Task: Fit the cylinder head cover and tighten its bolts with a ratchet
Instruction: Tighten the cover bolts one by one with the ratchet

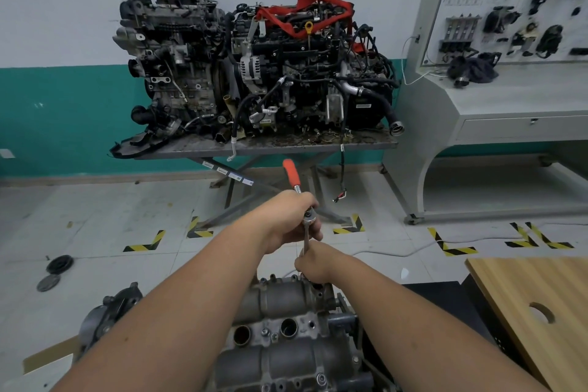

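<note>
The far wall (63, 9) is pale above and teal (63, 111) below. Against it a grey metal surface (270, 147) on crossed legs carries two dirty engines (254, 73), the right one draped with a red strap (305, 9). A grey training console (496, 105) with a parts board stands at far right. The floor (95, 210) is light tile with yellow-and-black corner tape marks (144, 243). A wooden panel (541, 312) lies near right.
</note>
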### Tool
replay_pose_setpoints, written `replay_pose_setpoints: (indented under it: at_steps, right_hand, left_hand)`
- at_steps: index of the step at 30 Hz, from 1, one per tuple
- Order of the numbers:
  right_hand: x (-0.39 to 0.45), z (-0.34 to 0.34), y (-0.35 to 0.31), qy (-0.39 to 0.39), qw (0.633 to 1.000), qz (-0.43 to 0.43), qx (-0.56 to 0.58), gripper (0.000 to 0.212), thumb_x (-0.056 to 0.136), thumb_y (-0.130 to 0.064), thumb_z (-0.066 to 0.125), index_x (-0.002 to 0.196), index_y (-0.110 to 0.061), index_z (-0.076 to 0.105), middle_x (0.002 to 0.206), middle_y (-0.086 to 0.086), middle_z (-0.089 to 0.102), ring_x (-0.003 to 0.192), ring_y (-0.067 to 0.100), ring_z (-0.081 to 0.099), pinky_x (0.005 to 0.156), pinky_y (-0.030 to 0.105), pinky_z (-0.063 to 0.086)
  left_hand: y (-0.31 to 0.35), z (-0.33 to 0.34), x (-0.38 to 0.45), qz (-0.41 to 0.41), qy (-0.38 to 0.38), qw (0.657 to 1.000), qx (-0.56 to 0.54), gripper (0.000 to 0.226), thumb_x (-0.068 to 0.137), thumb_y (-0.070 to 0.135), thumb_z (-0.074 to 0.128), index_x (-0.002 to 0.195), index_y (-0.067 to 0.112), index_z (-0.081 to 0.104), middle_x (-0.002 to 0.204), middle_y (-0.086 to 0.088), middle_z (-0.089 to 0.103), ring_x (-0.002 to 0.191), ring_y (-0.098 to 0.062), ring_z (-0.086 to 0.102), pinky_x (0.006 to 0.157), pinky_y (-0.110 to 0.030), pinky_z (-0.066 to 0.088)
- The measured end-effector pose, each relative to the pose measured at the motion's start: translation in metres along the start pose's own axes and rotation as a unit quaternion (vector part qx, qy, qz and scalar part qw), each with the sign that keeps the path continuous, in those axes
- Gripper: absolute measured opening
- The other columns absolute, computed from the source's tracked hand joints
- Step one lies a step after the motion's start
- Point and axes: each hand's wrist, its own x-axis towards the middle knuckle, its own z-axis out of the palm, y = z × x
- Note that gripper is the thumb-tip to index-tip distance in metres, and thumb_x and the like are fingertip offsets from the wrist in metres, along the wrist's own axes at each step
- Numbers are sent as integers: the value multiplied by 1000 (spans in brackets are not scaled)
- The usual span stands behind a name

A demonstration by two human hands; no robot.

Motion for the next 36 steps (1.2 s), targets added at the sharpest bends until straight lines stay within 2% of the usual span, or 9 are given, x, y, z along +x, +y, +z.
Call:
replay_pose_setpoints:
  at_steps: [3, 6, 10, 12, 17, 21, 27, 32, 36]
  right_hand:
    - [2, 2, 1, 2, 1000, 0, 2, 21, 92, -20, 43, 72, -17, 43, 74, 3, 49, 68, 20, 47, 57, 31, 36]
    - [7, 6, 2, 3, 1000, -6, -3, 16, 95, -19, 42, 81, -13, 49, 84, 6, 54, 85, 26, 56, 64, 31, 38]
    - [15, 13, 2, -10, 999, -11, 46, 30, 98, -14, 46, 123, 0, 57, 122, 18, 61, 117, 36, 57, 98, 43, 48]
    - [15, 15, 3, -12, 1000, -21, 14, 31, 95, -13, 51, 123, -1, 57, 121, 18, 63, 113, 34, 60, 98, 46, 50]
    - [15, 16, 7, 3, 998, -28, 51, 32, 97, -15, 47, 125, -2, 57, 122, 17, 61, 115, 34, 58, 100, 46, 47]
    - [13, 14, 7, 12, 1000, -13, 13, 22, 96, -19, 41, 107, -6, 55, 101, 10, 57, 91, 25, 53, 79, 36, 44]
    - [17, 15, 8, 5, 1000, -21, -20, 9, 97, -14, 41, 100, -11, 49, 98, 9, 52, 89, 22, 49, 76, 33, 39]
    - [17, 17, 9, 15, 999, -23, -25, 25, 99, -19, 42, 114, -5, 57, 105, 10, 57, 95, 24, 53, 80, 35, 44]
    - [14, 14, 8, 5, 998, -41, -52, 27, 99, -23, 45, 113, -4, 58, 109, 14, 60, 97, 25, 55, 81, 33, 44]
  left_hand:
    - [-3, 3, -1, 3, 27, 999, -25, 15, 98, 21, 45, 100, 8, 52, 57, -5, 61, 54, -23, 62, 65, -34, 52]
    - [-15, 20, -1, 16, 125, 986, -107, 16, 99, 25, 44, 98, 11, 53, 52, -1, 60, 44, -18, 55, 61, -33, 47]
    - [-28, 42, 1, 47, 265, 927, -261, 34, 104, 37, 38, 97, 9, 56, 54, 2, 63, 47, -15, 62, 68, -35, 49]
    - [-29, 49, 0, 48, 296, 902, -310, 44, 105, 42, 36, 100, 6, 60, 61, 1, 70, 62, -16, 71, 77, -37, 51]
    - [-26, 45, -4, 62, 263, 931, -245, 37, 106, 36, 36, 104, 5, 55, 54, 3, 65, 44, -12, 60, 66, -33, 50]
    - [-23, 34, -3, 47, 225, 951, -208, 31, 105, 35, 37, 100, 9, 54, 52, 3, 64, 43, -11, 59, 68, -38, 46]
    - [-28, 35, 2, 52, 228, 950, -208, 28, 104, 37, 38, 102, 13, 52, 51, 5, 64, 40, -8, 56, 63, -34, 44]
    - [-31, 37, 4, 66, 238, 944, -218, 27, 104, 39, 40, 103, 15, 54, 52, 4, 63, 42, -8, 56, 59, -31, 46]
    - [-33, 40, -3, 80, 241, 939, -231, 30, 103, 39, 43, 105, 12, 56, 66, -5, 64, 46, -11, 58, 54, -29, 46]
